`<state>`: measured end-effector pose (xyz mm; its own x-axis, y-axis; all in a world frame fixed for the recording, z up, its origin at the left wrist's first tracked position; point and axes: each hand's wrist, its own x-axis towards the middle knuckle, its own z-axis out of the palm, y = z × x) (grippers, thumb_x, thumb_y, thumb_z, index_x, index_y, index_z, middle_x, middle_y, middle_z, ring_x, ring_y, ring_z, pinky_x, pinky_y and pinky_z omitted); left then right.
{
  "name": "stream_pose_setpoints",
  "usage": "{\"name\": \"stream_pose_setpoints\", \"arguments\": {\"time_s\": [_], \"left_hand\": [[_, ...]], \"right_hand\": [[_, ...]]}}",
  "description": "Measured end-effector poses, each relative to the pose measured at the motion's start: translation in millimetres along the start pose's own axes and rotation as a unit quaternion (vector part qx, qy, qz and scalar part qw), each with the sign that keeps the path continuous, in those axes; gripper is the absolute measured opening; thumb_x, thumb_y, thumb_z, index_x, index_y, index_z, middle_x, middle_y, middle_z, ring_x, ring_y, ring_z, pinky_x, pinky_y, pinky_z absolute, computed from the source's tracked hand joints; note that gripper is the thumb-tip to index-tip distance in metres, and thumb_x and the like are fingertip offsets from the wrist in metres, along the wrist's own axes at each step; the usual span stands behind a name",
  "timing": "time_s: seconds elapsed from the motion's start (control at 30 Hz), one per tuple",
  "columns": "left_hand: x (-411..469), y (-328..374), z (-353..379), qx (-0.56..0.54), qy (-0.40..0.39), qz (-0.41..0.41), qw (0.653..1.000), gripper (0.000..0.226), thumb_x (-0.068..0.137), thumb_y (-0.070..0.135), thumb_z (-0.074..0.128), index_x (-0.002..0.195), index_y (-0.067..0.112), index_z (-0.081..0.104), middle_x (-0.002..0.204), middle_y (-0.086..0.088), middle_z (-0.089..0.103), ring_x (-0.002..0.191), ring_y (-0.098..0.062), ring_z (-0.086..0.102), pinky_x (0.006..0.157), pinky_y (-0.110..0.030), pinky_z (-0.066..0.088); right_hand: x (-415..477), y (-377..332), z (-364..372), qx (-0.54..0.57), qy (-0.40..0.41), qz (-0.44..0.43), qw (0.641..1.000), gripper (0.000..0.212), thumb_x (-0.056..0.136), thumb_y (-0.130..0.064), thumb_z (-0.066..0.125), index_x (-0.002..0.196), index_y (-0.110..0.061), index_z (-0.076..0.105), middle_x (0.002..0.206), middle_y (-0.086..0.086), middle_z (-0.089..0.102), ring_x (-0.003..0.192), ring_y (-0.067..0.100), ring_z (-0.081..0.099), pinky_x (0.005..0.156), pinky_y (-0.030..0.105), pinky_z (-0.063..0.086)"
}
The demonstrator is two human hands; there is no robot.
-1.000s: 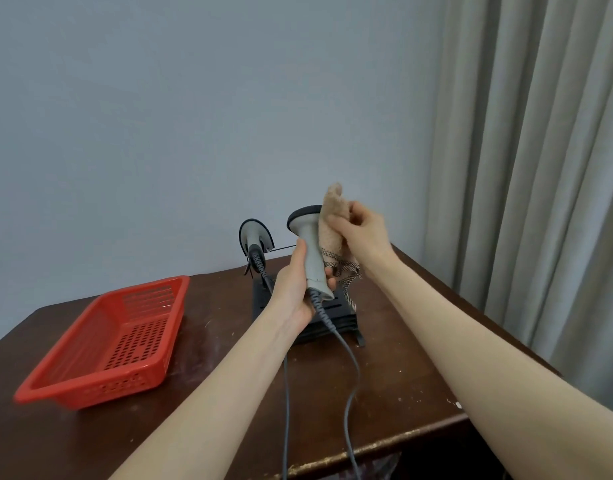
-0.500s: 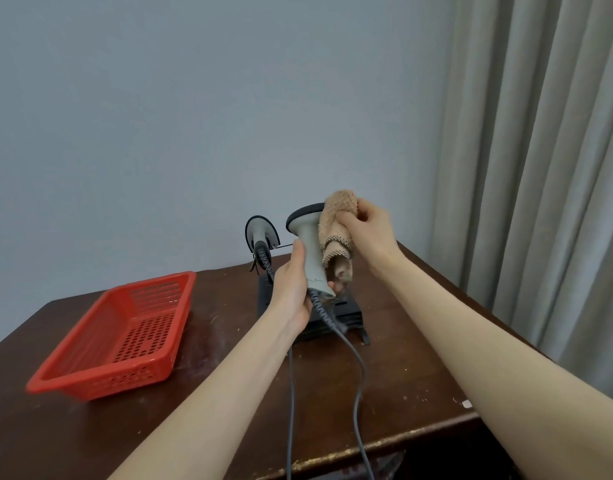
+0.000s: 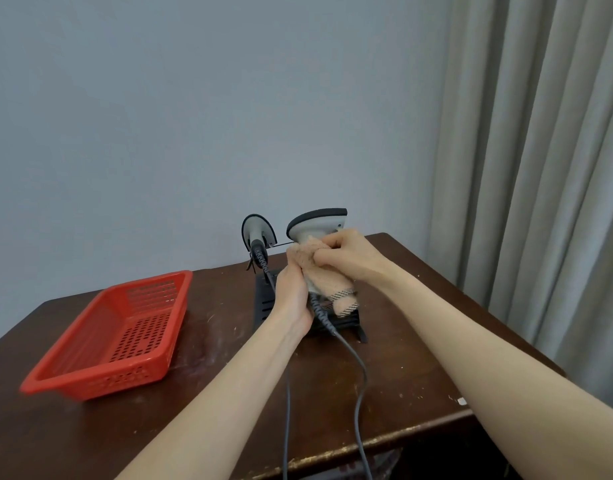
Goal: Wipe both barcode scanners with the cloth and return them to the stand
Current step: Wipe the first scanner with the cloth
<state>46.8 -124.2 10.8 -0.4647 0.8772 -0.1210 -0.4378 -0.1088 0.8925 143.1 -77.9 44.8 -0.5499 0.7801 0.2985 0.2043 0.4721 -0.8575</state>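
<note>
Ahead of me a plain wall (image 3: 194, 116) of pale grey-blue fills most of what I see, bare and lit softly and evenly. To my right a grey-beige curtain (image 3: 540, 150) hangs in long vertical folds, from the top of my view down past the far right corner of the table (image 3: 402, 382). That table is dark brown wood, its top scuffed with pale marks, its front edge (image 3: 402, 433) worn to a lighter, yellowish tone.
</note>
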Motion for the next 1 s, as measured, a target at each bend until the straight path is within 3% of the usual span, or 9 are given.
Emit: {"name": "stream_pose_setpoints", "arguments": {"time_s": [0.13, 0.2, 0.3, 0.4, 0.5, 0.6, 0.7, 0.87, 1.0], "left_hand": [[1.0, 5.8, -2.0, 0.018, -0.008, -0.017, 1.000, 0.045, 0.096, 0.048, 0.044, 0.103, 0.008, 0.064, 0.102, -0.020, 0.070, 0.091, -0.036, 0.069, 0.086, -0.054, 0.054], [-0.4, 6.9, -1.8, 0.021, -0.004, -0.019, 1.000, 0.042, 0.097, 0.046, 0.044, 0.097, 0.008, 0.060, 0.079, -0.016, 0.067, 0.058, -0.025, 0.067, 0.059, -0.037, 0.058], [-3.0, 4.1, 2.7, 0.023, -0.016, -0.024, 0.999, 0.040, 0.098, 0.046, 0.042, 0.094, 0.010, 0.057, 0.063, -0.006, 0.057, 0.042, -0.017, 0.056, 0.045, -0.028, 0.050], [-0.8, 3.4, 3.2, 0.031, -0.005, -0.002, 0.999, 0.037, 0.098, 0.046, 0.042, 0.096, 0.012, 0.057, 0.071, -0.006, 0.059, 0.058, -0.019, 0.060, 0.066, -0.037, 0.056], [0.9, 7.0, 0.1, 0.025, -0.009, 0.008, 1.000, 0.039, 0.098, 0.044, 0.043, 0.093, 0.011, 0.064, 0.080, -0.009, 0.070, 0.075, -0.025, 0.068, 0.085, -0.046, 0.055], [3.1, 10.0, -0.5, 0.005, -0.030, 0.013, 0.999, 0.043, 0.101, 0.037, 0.038, 0.083, 0.007, 0.063, 0.051, -0.008, 0.065, 0.052, -0.021, 0.066, 0.059, -0.035, 0.052], [0.5, 15.0, -0.4, -0.065, -0.068, -0.023, 0.995, 0.046, 0.097, 0.043, 0.045, 0.092, 0.000, 0.062, 0.055, -0.008, 0.067, 0.058, -0.020, 0.067, 0.058, -0.032, 0.053], [-0.8, 19.0, -6.7, -0.074, -0.060, -0.064, 0.993, 0.040, 0.088, 0.036, 0.063, 0.109, 0.003, 0.059, 0.073, -0.009, 0.061, 0.048, -0.013, 0.058, 0.041, -0.019, 0.049], [-0.3, 18.4, -2.9, -0.116, -0.051, -0.088, 0.988, 0.034, 0.090, 0.037, 0.061, 0.099, 0.004, 0.060, 0.060, -0.009, 0.065, 0.045, -0.013, 0.061, 0.041, -0.021, 0.052]], "right_hand": [[13.5, 7.3, -10.2, 0.051, 0.210, -0.009, 0.976, 0.019, 0.078, -0.012, 0.055, 0.060, -0.014, 0.052, 0.059, -0.003, 0.048, 0.061, 0.012, 0.043, 0.059, 0.028, 0.036], [19.2, 8.2, -11.9, 0.046, 0.262, -0.010, 0.964, 0.014, 0.079, -0.016, 0.057, 0.066, -0.014, 0.052, 0.063, 0.001, 0.050, 0.062, 0.015, 0.044, 0.059, 0.035, 0.037], [20.6, 5.4, -4.3, 0.003, 0.211, -0.017, 0.977, 0.013, 0.082, -0.021, 0.063, 0.071, -0.019, 0.059, 0.069, 0.001, 0.059, 0.068, 0.016, 0.052, 0.066, 0.037, 0.044], [15.4, 3.1, 4.1, 0.001, 0.146, -0.024, 0.989, 0.007, 0.084, -0.017, 0.063, 0.083, -0.019, 0.070, 0.072, -0.005, 0.064, 0.072, 0.010, 0.057, 0.068, 0.029, 0.046], [7.5, 3.2, 11.6, 0.023, 0.095, -0.019, 0.995, 0.013, 0.081, -0.009, 0.058, 0.074, -0.015, 0.068, 0.064, -0.003, 0.058, 0.066, 0.010, 0.054, 0.064, 0.024, 0.044], [-1.7, 2.2, 17.6, 0.030, 0.047, -0.018, 0.998, 0.021, 0.078, -0.007, 0.059, 0.059, -0.004, 0.050, 0.061, 0.009, 0.044, 0.060, 0.014, 0.045, 0.057, 0.024, 0.038], [-6.7, -1.0, 8.1, 0.056, -0.003, 0.010, 0.998, 0.015, 0.074, -0.008, 0.056, 0.059, -0.009, 0.054, 0.062, 0.006, 0.046, 0.059, 0.012, 0.045, 0.054, 0.022, 0.038], [12.3, 16.8, -13.5, 0.187, 0.247, 0.064, 0.949, 0.022, 0.075, -0.011, 0.052, 0.054, -0.019, 0.054, 0.065, 0.003, 0.051, 0.068, 0.017, 0.048, 0.063, 0.033, 0.038], [19.0, 16.1, -13.9, 0.182, 0.257, 0.017, 0.949, 0.015, 0.079, -0.013, 0.056, 0.068, -0.023, 0.062, 0.069, -0.004, 0.059, 0.074, 0.015, 0.055, 0.068, 0.036, 0.046]]}}
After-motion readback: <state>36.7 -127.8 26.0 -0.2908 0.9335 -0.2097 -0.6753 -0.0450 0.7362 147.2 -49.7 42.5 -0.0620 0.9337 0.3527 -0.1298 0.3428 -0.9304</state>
